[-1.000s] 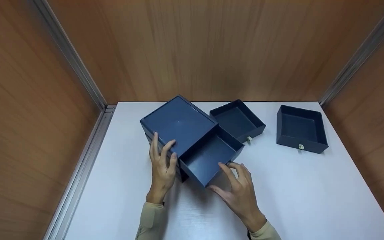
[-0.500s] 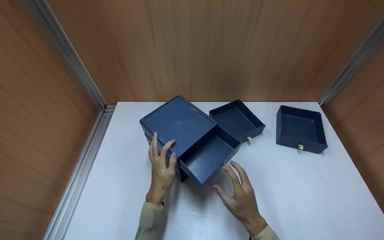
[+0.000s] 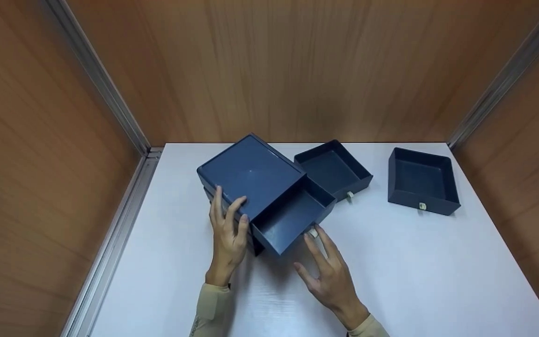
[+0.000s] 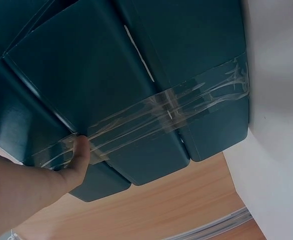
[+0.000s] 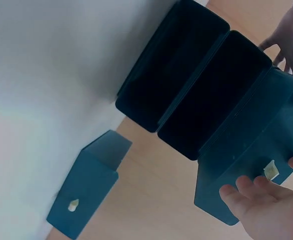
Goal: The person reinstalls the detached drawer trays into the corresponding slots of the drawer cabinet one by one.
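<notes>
Fingers [image 3: 218,201] of the left hand [image 3: 227,238] lie spread, gripping nothing, against the blue cabinet [image 3: 251,171] at its seven o'clock, a jutting drawer [image 3: 290,222] points toward half past four, the right hand [image 3: 331,280] touches its front near the pale handle [image 5: 271,170] with fingers parted, and a nearer loose drawer [image 3: 330,171] and a farther loose drawer [image 3: 421,180] sit at the cabinet's three o'clock.

Between 11 and 12 o'clock from you stands a dark blue cabinet [image 3: 251,174] of three stacked tiers, its front turned toward 4 to 5 o'clock. Clear tape [image 4: 126,127] spans the tiers along its 7-to-8 o'clock side. You have the top drawer [image 3: 293,220], also blue, jutting partway out of that front, a pale pull tab [image 5: 271,170] on its panel; beneath, two lower bays [image 5: 211,97] gape open.
</notes>
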Action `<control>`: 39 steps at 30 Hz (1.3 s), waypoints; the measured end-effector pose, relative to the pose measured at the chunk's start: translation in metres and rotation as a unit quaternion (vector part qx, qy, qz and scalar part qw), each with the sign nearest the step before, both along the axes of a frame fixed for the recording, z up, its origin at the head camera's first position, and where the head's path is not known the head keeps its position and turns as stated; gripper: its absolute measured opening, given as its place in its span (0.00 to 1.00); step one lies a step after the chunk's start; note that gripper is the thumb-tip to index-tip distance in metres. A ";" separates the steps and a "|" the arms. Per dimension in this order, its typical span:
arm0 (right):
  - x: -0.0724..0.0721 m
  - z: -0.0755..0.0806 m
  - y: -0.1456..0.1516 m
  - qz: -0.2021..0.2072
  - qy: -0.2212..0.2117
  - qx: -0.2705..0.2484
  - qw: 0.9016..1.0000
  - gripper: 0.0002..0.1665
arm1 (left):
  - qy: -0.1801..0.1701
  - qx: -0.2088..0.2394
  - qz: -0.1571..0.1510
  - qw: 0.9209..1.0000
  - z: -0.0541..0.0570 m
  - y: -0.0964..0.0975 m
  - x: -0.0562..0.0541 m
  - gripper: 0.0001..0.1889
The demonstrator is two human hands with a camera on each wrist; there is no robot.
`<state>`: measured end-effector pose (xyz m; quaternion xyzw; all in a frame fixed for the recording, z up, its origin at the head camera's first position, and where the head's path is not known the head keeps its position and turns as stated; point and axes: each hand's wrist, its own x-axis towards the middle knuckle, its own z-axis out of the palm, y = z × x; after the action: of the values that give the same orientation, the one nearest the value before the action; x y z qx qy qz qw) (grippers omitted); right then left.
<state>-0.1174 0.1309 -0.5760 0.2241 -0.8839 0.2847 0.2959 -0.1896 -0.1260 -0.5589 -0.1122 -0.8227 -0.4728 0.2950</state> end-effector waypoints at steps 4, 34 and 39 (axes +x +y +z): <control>-0.006 0.000 -0.004 0.007 -0.001 0.001 1.000 0.44 | -0.001 -0.001 0.002 1.000 0.000 0.000 0.000 0.22; -0.045 0.014 -0.036 0.022 -0.058 0.032 0.998 0.44 | -0.008 -0.011 0.000 1.000 0.001 0.000 0.001 0.22; -0.050 0.016 -0.041 0.026 -0.069 0.033 0.997 0.43 | -0.008 -0.012 -0.001 1.000 0.001 0.000 0.002 0.22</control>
<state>-0.1678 0.0898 -0.5598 0.2368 -0.9050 0.2777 0.2185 -0.1881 -0.1265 -0.5575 -0.1128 -0.8303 -0.4643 0.2870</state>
